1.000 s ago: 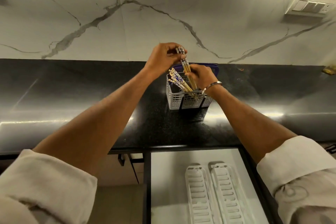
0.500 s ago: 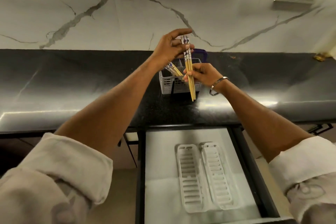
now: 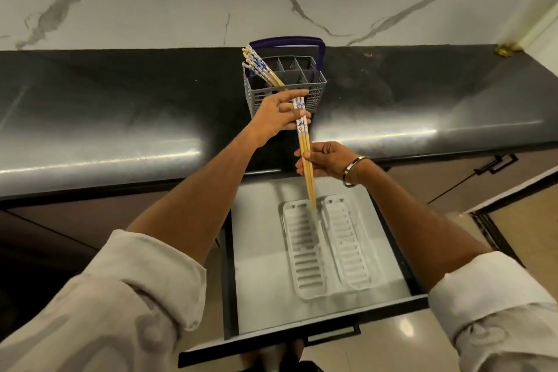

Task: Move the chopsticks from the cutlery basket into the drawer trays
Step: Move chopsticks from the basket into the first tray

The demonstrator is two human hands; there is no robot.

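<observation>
A slim bundle of wooden chopsticks (image 3: 305, 148), blue-patterned on top, hangs over the left ribbed white tray (image 3: 305, 254) in the drawer (image 3: 259, 251), pinched by left hand (image 3: 279, 115) and right hand (image 3: 327, 160); more lean in the grey slotted basket (image 3: 287, 90) on the black table (image 3: 120, 118).

Open drawer (image 3: 259, 251), unobstructed above trays (image 3: 305, 254)

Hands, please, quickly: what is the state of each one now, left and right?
Left hand: holds the patterned top end of the chopstick bundle.
Right hand: pinches the same bundle lower down, on its plain part.
</observation>
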